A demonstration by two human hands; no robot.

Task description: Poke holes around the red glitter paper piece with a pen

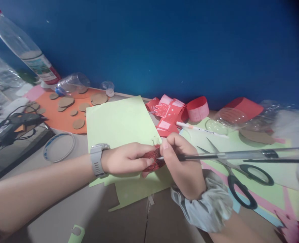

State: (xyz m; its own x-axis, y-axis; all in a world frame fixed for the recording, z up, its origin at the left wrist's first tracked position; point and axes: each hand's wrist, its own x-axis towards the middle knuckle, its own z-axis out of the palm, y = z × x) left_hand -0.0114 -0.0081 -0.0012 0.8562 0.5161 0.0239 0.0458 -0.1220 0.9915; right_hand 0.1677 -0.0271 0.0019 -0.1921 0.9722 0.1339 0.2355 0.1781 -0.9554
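Note:
A small red piece with a dark grid pattern (pixel 153 162) is pinched in my left hand (pixel 129 158), which wears a grey watch. My right hand (pixel 181 163), with a pale scrunchie at the wrist, grips a clear-barrelled pen (pixel 230 155). The pen's tip touches the patterned piece, or sits very close to it. Both hands are over a light green paper sheet (pixel 119 123). Some fingers of my left hand are hidden behind the piece.
Scissors (pixel 234 172) lie at the right on coloured papers. Behind are red paper shapes (pixel 171 113) and a white marker (pixel 201 129). Cardboard discs (pixel 65 101) rest on orange paper (pixel 53 116), near a tape ring (pixel 59 160) and bottles (pixel 41 67) at the left.

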